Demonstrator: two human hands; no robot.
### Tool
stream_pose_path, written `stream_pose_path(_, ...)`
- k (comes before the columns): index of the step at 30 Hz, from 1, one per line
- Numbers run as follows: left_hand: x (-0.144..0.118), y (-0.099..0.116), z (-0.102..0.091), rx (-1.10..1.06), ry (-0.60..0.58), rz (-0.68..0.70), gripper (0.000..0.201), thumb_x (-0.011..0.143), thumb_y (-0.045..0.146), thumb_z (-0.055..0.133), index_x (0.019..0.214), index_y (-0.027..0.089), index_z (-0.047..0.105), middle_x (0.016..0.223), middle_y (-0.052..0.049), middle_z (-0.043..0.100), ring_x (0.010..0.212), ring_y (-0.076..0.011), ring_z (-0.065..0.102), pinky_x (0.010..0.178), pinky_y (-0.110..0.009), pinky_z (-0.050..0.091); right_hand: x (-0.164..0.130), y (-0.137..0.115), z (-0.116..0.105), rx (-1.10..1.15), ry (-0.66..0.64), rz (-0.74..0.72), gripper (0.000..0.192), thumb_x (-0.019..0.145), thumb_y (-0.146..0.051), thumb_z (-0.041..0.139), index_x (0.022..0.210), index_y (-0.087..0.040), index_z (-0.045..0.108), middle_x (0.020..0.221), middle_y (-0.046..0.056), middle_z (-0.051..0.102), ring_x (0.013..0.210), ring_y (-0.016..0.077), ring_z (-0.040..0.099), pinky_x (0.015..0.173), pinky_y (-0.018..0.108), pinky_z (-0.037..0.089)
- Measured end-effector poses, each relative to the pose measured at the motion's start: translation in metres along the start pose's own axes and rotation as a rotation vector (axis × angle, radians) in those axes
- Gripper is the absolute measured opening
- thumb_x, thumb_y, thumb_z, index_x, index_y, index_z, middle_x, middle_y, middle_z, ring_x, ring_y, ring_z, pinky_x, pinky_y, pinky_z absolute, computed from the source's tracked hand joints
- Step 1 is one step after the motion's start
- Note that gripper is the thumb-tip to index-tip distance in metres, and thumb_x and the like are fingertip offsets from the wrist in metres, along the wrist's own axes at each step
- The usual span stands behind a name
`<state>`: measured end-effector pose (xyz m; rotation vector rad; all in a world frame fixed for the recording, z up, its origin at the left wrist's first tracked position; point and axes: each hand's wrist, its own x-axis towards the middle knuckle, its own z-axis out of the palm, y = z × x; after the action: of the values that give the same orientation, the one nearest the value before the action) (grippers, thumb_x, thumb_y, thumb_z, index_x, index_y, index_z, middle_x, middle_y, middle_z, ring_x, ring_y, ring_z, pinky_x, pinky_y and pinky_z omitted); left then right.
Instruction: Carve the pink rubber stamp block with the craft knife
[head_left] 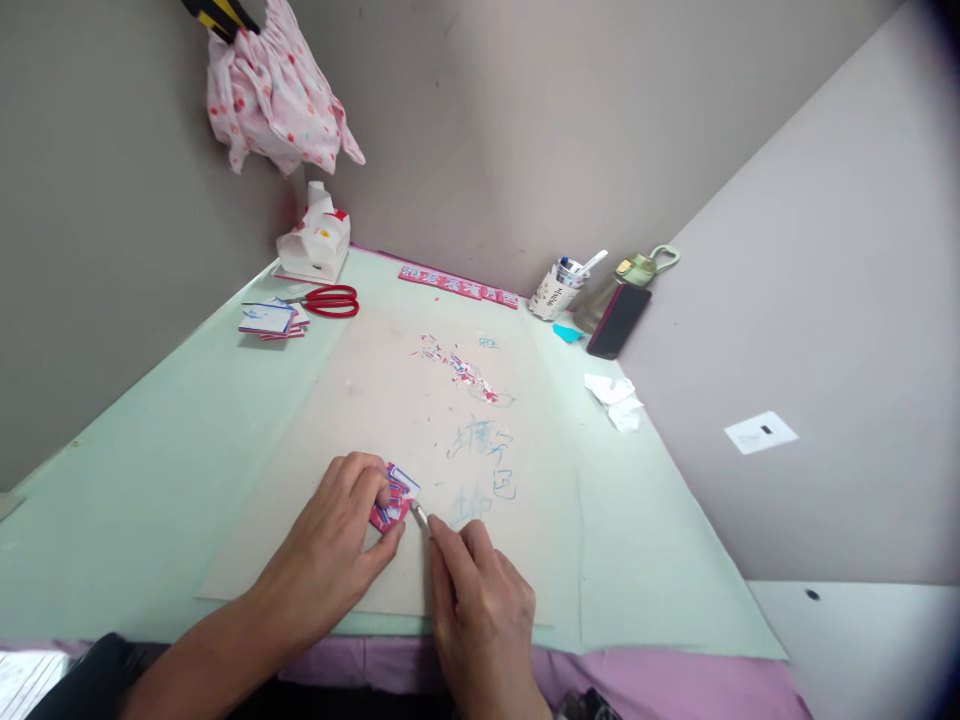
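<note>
Our left hand pins the red-and-white card on the board, fingers along its left side, thumb by the near corner. And just ahead of our right hand, pinched narrow around a slim tool, the tip sits right at the card's right edge; whether it bites, we can't tell. Delicate stuff! We do best pressing lightly, keeping those left fingers off the tip's line, turning the card rather than twisting the wrist. Beyond both hands, loose scraps lie well apart; ahead of our left, red-handled scissors.
</note>
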<state>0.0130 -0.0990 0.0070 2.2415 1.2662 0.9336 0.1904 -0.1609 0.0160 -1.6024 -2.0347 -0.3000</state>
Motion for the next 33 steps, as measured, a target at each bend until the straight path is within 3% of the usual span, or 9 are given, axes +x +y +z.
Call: stream_pose_path(33, -0.0001, 0.0008, -0.0004, -0.012, 0.018, 0.007, 0.013, 0.094, 0.014, 0.054, 0.096, 0.025, 0.046, 0.108, -0.007, 0.054, 0.102, -0.0278, 0.053, 0.087, -0.047, 0.05, -0.0019, 0.0038, 0.0024, 0.005, 0.02, 0.031, 0.038, 0.111, -0.022, 0.035, 0.114, -0.019, 0.073, 0.076, 0.003, 0.065, 0.052, 0.0137, 0.057, 0.054, 0.026, 0.04)
